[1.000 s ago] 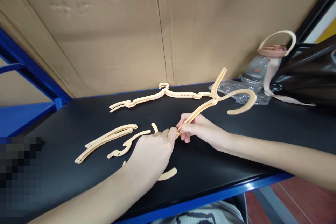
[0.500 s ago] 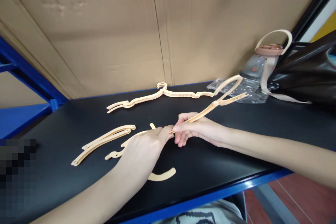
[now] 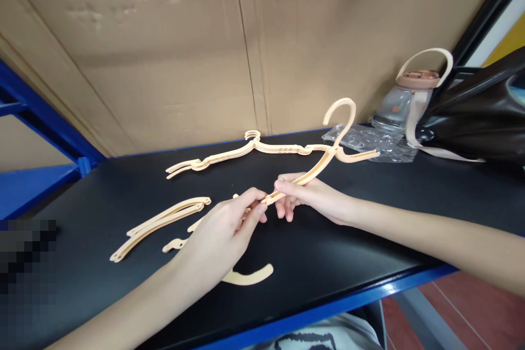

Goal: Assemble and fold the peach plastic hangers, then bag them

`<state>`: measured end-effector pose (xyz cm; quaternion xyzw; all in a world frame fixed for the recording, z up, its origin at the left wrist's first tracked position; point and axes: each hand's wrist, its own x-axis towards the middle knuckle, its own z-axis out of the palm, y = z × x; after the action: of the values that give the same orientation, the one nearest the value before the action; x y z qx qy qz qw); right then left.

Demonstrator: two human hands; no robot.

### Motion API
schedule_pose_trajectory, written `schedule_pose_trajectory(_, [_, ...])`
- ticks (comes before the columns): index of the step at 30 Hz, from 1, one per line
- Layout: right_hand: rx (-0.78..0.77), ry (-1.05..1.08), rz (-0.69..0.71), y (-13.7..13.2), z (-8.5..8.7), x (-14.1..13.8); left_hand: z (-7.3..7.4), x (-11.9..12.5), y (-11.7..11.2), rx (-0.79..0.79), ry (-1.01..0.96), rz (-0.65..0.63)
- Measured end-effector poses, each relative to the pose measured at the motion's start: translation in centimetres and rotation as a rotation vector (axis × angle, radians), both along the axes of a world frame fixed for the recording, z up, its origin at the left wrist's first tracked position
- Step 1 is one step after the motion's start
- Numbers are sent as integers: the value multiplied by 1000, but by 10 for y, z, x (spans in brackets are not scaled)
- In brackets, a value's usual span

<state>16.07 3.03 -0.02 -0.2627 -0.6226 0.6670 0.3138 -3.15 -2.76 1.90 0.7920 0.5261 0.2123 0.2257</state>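
My right hand (image 3: 305, 197) pinches the lower end of a beige plastic hanger piece (image 3: 324, 161) held above the black table (image 3: 102, 191); its hook (image 3: 342, 112) stands upright and a short arm sticks out to the right. My left hand (image 3: 223, 232) meets it at that same lower end, thumb and fingers pinched on the tip. Under and left of my left hand lie loose beige hanger parts: a long pair of arms (image 3: 162, 219), a notched arm (image 3: 178, 241) partly hidden by the hand, and a curved strip (image 3: 248, 276) near the front edge.
An assembled beige hanger (image 3: 246, 150) lies flat at the back of the table against a cardboard wall (image 3: 246, 38). At the back right are a crumpled clear plastic bag (image 3: 369, 142), a water bottle with a beige strap (image 3: 404, 101) and a black bag (image 3: 479, 109). Blue shelf frame (image 3: 45, 126) at left.
The hanger piece has turned in my right hand: its hook, which pointed right and low, now stands upright. My left hand's fingers have shifted to pinch its lower tip.
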Motion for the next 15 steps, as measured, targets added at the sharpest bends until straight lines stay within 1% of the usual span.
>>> schedule_pose_trajectory(4, [-10,-23,-12,0,-1,-1,0,0,3,-2,12,-33])
schedule_pose_trajectory(7, [12,-34,-6,1,-2,-2,2,0,3,46,90,-27])
schedule_pose_trajectory(9, [44,-32,29,1,-4,-2,4,0,4,91,129,-11])
schedule_pose_trajectory(11, [93,-33,77,1,-6,-3,7,-2,5,116,118,-8])
schedule_pose_trajectory(13, [166,-72,94,0,-6,-2,11,-6,8,126,91,-2])
schedule_pose_trajectory(14, [231,-118,87,-1,-6,-1,13,-10,11,137,82,13])
schedule_pose_trajectory(15, [327,-177,74,-3,-4,0,15,-14,14,154,74,37])
